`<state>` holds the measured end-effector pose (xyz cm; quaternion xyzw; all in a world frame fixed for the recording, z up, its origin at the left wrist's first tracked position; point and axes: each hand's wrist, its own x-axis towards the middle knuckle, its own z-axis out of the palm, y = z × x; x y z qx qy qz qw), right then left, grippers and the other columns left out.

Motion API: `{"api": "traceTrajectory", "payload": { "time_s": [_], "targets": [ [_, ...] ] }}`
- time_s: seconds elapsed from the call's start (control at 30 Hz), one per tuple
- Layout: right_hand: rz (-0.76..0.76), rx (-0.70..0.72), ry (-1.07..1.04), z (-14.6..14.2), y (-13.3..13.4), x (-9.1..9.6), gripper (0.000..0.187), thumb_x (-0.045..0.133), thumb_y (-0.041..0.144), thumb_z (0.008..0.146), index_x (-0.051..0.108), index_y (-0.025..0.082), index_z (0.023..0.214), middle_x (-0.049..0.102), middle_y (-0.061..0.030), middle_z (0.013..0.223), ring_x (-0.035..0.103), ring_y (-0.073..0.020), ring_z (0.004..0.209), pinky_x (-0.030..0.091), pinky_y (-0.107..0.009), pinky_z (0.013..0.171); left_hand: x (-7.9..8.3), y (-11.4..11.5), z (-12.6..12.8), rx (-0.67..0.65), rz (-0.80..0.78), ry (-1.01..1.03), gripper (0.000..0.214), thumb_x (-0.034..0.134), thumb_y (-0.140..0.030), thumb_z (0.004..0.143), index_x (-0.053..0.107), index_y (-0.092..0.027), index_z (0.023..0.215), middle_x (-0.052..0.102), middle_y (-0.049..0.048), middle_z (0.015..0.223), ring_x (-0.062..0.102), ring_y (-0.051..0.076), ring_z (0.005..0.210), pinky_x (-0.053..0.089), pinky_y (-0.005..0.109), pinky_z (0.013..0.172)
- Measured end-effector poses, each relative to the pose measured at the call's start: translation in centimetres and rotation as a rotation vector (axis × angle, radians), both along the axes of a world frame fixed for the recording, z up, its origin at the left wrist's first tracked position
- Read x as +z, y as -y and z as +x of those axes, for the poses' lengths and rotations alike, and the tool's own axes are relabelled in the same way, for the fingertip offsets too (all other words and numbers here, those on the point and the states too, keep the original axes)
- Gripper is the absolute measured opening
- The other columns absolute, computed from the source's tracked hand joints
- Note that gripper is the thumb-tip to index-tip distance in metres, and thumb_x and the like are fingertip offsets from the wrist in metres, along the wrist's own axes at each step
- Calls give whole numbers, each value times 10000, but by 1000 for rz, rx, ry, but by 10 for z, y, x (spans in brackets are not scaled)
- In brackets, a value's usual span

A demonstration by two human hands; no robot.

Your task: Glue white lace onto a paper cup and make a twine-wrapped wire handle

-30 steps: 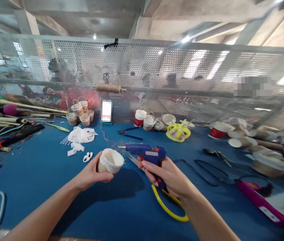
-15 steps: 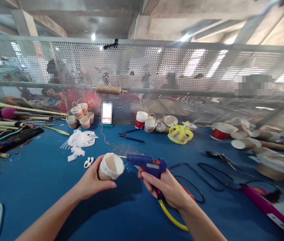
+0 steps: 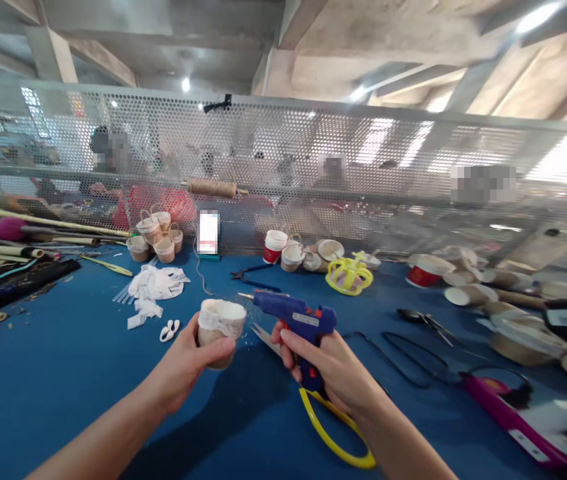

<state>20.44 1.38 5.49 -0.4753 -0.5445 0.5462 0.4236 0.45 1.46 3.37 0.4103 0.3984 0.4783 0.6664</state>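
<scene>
My left hand is wrapped round a small brown paper cup with a white cloth-like band at its rim. The cup is held nearly upright above the blue table. In my right hand is a blue hot glue gun, gripped by its handle, with a finger near the orange trigger. Its metal nozzle points left, just above and to the right of the cup's rim, apart from it. Beneath my right hand lie scissors with yellow handles, their blades partly hidden by the hand.
White cloth scraps and several small handled cups stand at the back left. Pliers, a red cup and a yellow crown-shaped object lie further back. A magenta power strip with black cord is at right. A perforated screen bounds the table.
The cup has turned from showing its opening to a more upright pose. The glue gun's nozzle has risen off the rim. More of the scissors shows, and the view has shifted slightly.
</scene>
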Motion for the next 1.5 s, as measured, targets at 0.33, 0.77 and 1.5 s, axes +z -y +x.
{"api": "traceTrajectory", "payload": {
  "time_s": [0.33, 0.77, 1.5],
  "targets": [
    [25, -22, -13, -6, 0, -8, 309, 604, 422, 733, 551, 119, 764, 450, 64, 424, 338, -28, 319, 256, -180, 339, -24, -4, 0, 130, 183, -246, 666, 755, -303, 546, 493, -170, 1143, 601, 112, 1110, 563, 235, 1012, 452, 323, 853],
    [132, -242, 347, -1, 23, -12, 282, 626, 424, 694, 631, 150, 757, 471, 47, 428, 429, -75, 365, 393, -200, 359, -25, -2, -12, 302, 516, -719, 577, 713, -292, 614, 460, -248, 1131, 572, 55, 1080, 565, 225, 981, 477, 378, 825],
    [215, -189, 365, -7, 13, -7, 63, 639, 254, 637, 617, 199, 658, 660, -10, 613, 612, -180, 574, 548, -318, 603, -20, 2, -12, 280, 676, -879, 567, 710, -305, 642, 439, -265, 1138, 547, 54, 1052, 534, 219, 951, 448, 385, 801]
  ]
}}
